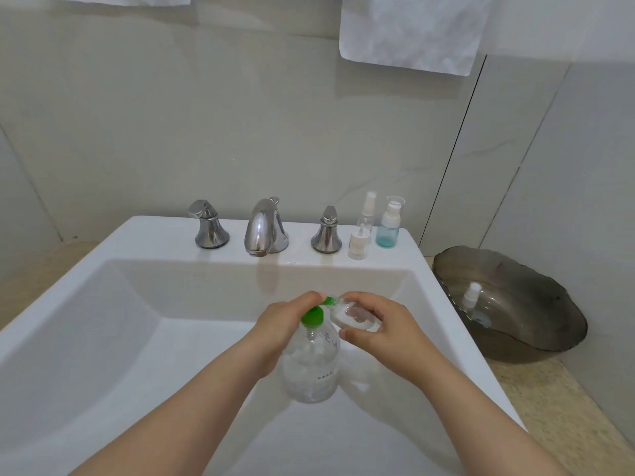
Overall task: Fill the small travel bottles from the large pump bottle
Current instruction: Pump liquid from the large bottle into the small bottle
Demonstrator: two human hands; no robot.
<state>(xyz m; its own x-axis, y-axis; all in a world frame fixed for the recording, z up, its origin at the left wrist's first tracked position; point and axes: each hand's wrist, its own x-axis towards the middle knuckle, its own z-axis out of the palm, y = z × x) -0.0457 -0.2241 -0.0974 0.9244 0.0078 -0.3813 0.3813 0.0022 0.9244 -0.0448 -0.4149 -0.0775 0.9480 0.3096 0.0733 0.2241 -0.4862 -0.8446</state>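
A large clear pump bottle with a green pump head stands over the white sink. My left hand grips its neck, fingers over the green pump. My right hand holds a small clear travel bottle tilted, its mouth against the green spout. On the sink's back ledge stand a blue-tinted pump bottle, a clear spray bottle and a white pump top.
A chrome faucet with two handles sits at the back of the sink. A dark glass bowl at right holds a small spray bottle. A white towel hangs above.
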